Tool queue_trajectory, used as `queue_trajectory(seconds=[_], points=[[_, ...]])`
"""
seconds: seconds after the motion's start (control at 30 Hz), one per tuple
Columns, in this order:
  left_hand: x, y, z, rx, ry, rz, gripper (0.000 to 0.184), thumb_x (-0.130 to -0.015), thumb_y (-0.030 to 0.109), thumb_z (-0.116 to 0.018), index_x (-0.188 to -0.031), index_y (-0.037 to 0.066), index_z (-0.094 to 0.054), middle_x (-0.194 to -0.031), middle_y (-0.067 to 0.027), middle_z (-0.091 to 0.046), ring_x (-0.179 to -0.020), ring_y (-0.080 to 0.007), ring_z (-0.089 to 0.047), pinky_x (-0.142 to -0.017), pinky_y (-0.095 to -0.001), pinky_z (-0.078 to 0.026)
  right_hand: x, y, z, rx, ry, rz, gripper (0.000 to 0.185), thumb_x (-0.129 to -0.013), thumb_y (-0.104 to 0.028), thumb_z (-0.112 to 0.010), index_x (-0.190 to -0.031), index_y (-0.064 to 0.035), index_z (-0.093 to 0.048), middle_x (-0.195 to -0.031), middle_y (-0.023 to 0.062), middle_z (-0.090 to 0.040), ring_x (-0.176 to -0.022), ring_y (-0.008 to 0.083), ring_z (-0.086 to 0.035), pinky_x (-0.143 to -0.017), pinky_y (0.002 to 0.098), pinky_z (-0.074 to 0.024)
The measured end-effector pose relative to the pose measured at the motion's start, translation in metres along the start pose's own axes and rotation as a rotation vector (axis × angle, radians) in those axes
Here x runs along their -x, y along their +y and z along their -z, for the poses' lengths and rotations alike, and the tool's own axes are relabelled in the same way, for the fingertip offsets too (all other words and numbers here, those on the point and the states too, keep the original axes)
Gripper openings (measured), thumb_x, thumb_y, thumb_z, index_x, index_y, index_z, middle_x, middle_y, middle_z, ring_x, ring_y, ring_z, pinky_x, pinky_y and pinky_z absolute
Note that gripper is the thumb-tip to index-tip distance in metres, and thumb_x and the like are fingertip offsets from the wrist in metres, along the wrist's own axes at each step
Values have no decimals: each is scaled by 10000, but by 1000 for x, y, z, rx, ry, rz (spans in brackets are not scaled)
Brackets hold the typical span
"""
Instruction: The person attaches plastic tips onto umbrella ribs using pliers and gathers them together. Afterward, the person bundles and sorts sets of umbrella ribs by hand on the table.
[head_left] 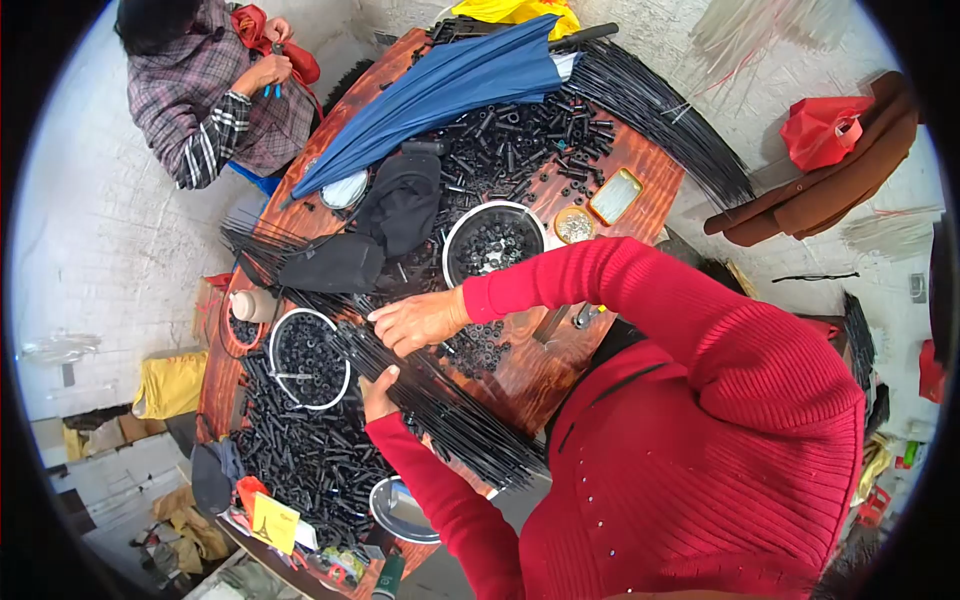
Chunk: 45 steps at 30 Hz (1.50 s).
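Observation:
A bundle of thin black rods (450,410) slants across the front of the table. My left hand (380,397) is closed at the bundle's lower side, thumb up, with its other fingers hidden by the rods. Above the bundle's far part is my right hand (425,322), palm down, fingers bent and pressed together near the rods; what they pinch is too small to make out. A white-rimmed bowl (349,377) of small black parts stands just beyond my hands. Another round bowl (447,262) with black rings lies near my right forearm.
A folded blue umbrella (440,105) and a dark cap (400,205) lie over piles of black parts (300,450). More rods (660,110) hang over the table's far edge. A round tin (574,226) stands beside a rectangular tin (615,196). Another person (215,100) works across the table.

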<state>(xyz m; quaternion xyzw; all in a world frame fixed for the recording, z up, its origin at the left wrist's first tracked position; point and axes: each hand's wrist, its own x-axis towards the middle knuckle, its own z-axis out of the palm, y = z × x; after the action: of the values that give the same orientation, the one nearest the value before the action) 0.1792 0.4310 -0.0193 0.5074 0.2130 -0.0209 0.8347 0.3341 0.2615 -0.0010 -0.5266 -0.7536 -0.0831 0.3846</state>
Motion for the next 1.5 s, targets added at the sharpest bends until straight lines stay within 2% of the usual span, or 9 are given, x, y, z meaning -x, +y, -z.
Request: queue_trajectory(seconds=[0.17,0.4,0.8,0.97,1.1,1.17,1.2,1.4,1.5], points=[[-11,-7,30,-6,35,-2,556,-735,52,-645,-1252,-37,-461,-1083,-115,-606,-920,-228,-632,-780,-339,-543,-3,-1,-14,-2,80,1,142,-674,-150,-628,-665,-52,-525,-844,84,-545,-931,313,-531,-900,468,-439],[-23,11,39,43,17,6,553,-743,11,-616,-1272,-39,-465,-1138,-124,-597,-1003,-239,-615,-860,-355,-515,-19,5,-28,-153,136,-11,195,-677,-51,-626,-821,-30,-496,-964,119,-478,-915,310,-490,-762,412,-468],[-30,1,35,82,-24,54,592,-738,28,-608,-1297,-37,-426,-1135,-149,-586,-1011,-259,-614,-877,-365,-521,-17,1,-7,-198,152,-211,299,-698,26,-620,-979,-47,-547,-1046,129,-495,-1004,324,-499,-823,418,-460],[-21,3,18,110,-12,134,491,-740,43,-628,-1196,-42,-469,-965,-182,-625,-881,-290,-641,-776,-382,-558,-30,20,-4,-416,436,-699,200,-878,-133,-559,-1033,-12,-520,-1059,138,-515,-1020,305,-516,-920,402,-413],[-12,15,-10,55,-167,192,448,-747,59,-632,-1157,-73,-507,-987,-185,-638,-892,-303,-655,-825,-411,-559,-67,58,-1,-474,327,-710,484,-960,-408,-448,-1159,29,-514,-1161,180,-523,-1092,345,-519,-953,403,-408],[-9,11,-17,78,-168,177,455,-745,60,-639,-1160,-71,-507,-985,-181,-639,-879,-303,-658,-814,-406,-562,-78,65,0,-704,-278,-596,568,-958,-489,-399,-1137,12,-598,-1109,203,-597,-1077,348,-560,-944,405,-425],[-9,10,-21,103,-169,146,462,-742,61,-646,-1163,-69,-508,-984,-177,-640,-866,-303,-660,-803,-401,-566,-78,50,7,-529,-235,-643,622,-948,-548,-362,-1024,-22,-685,-997,197,-666,-1003,317,-613,-897,395,-450],[-7,3,-40,90,-51,96,439,-751,38,-654,-1155,-59,-514,-955,-150,-646,-826,-273,-666,-746,-384,-580,-73,54,-8,-358,-698,-670,596,-939,-544,-422,-1139,-30,-649,-1067,142,-679,-998,273,-633,-875,376,-475],[-1,18,-52,107,-13,112,410,-772,13,-638,-1162,-44,-524,-971,-120,-648,-819,-228,-665,-737,-361,-577,-49,49,-5,-1180,375,-856,583,-898,-409,-626,-1297,3,-522,-1262,82,-576,-1145,176,-529,-986,313,-409]])
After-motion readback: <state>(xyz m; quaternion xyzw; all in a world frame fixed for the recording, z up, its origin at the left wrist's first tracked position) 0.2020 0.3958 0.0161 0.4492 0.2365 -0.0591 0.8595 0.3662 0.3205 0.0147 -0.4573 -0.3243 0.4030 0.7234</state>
